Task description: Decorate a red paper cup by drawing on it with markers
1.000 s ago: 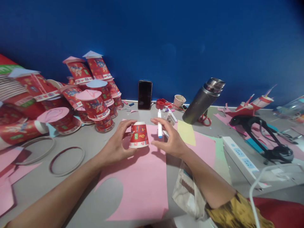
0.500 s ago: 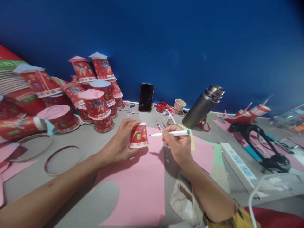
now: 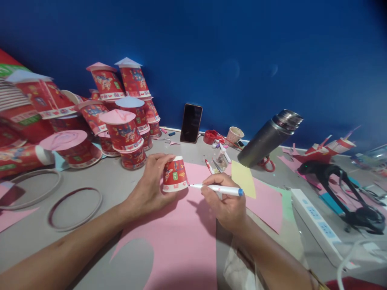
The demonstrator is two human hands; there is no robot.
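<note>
My left hand (image 3: 155, 179) is wrapped round the left side of a red printed paper cup (image 3: 175, 174), which stands upside down with its white rim low. My right hand (image 3: 225, 201) grips a white marker (image 3: 217, 188) with a blue end cap, its tip pointing left at the cup's lower right edge. Whether the tip touches the rim I cannot tell. Beneath both hands lies a pink paper sheet (image 3: 184, 245) with a round piece cut from it.
Red cups with paper cone tops (image 3: 122, 135) are stacked at left, near two rings (image 3: 75, 207). A phone (image 3: 191, 123) leans on the blue wall. A dark flask (image 3: 267, 139) tilts at back right. A power strip (image 3: 316, 219) and black headset (image 3: 341, 189) lie to the right.
The marker's tip has come down from the cup's side to its lower edge, with my right hand lower too. The cup stays in my left hand, and the view has shifted slightly.
</note>
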